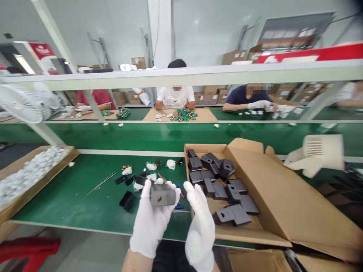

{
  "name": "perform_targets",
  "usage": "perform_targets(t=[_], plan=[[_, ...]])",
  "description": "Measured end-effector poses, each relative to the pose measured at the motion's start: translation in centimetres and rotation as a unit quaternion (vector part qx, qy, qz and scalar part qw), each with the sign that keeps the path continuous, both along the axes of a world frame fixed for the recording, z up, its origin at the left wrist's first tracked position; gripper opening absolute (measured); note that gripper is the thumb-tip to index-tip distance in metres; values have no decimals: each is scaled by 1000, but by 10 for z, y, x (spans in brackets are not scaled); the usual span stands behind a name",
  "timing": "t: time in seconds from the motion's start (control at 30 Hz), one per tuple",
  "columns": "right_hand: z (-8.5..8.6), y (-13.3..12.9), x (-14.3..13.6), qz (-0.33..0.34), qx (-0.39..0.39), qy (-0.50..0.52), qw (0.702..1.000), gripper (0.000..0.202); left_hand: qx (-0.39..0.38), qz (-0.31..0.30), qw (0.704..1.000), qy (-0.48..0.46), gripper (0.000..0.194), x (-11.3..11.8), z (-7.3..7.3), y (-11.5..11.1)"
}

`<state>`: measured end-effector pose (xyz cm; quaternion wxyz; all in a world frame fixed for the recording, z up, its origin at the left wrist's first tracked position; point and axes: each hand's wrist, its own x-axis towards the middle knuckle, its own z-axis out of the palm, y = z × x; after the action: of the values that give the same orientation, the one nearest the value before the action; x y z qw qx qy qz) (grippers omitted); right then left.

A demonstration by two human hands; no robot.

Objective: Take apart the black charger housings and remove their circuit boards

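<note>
My left hand (pixel 150 223), in a white glove, grips a dark grey plastic housing (pixel 162 195) above the front edge of the green bench. My right hand (pixel 200 226), also gloved, is held upright just right of the housing with fingers extended and nothing in it. Right of my hands lies an open cardboard box (pixel 272 204) with several more dark housings (pixel 221 185) inside. Small white and black parts (pixel 150 168) lie scattered on the green mat beyond my left hand, with a small black open part (pixel 127 200) and tweezers (pixel 101 183) to the left.
A cardboard tray of white parts (pixel 25 177) stands at the left edge. A green conveyor belt (pixel 170 134) runs across the middle. Three other people sit on the far side with circuit boards (pixel 184 115). A white fan (pixel 19 104) is at the left; a blurred white device (pixel 317 155) at the right.
</note>
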<state>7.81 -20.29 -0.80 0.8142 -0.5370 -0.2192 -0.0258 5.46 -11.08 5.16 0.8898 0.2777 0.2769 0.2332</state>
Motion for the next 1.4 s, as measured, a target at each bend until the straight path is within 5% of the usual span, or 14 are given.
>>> perform_targets(t=[0.13,0.23,0.43,0.87,1.0,1.13,1.2,1.27,1.4], plan=[[0,-7,14,-65,-161,-245,954,53,-265,-21,963,-52,21,-3,6,-8],[1,-6,21,-97,-190,-354,911,52,-354,-36,933,-48,26,-8,7,-15],[2,-7,23,-85,-225,-417,876,37,-361,-53,930,-52,27,-13,5,-16],[-10,-8,24,-111,-259,-421,862,33,-356,-23,934,-9,31,-8,3,-13],[-15,-9,22,-153,-250,-439,849,27,-365,-82,927,-8,38,-10,-6,-14],[-29,-12,10,-185,-213,-482,829,24,-252,-195,948,25,42,-27,-34,-10],[-41,-16,2,-155,-189,-491,836,32,-65,-208,973,75,47,-41,-47,-4],[-54,-23,-7,-129,-182,-490,843,38,140,-185,965,124,51,-54,-55,1],[-67,-36,-33,-96,-257,-309,911,59,303,-167,926,148,61,-66,-54,5]])
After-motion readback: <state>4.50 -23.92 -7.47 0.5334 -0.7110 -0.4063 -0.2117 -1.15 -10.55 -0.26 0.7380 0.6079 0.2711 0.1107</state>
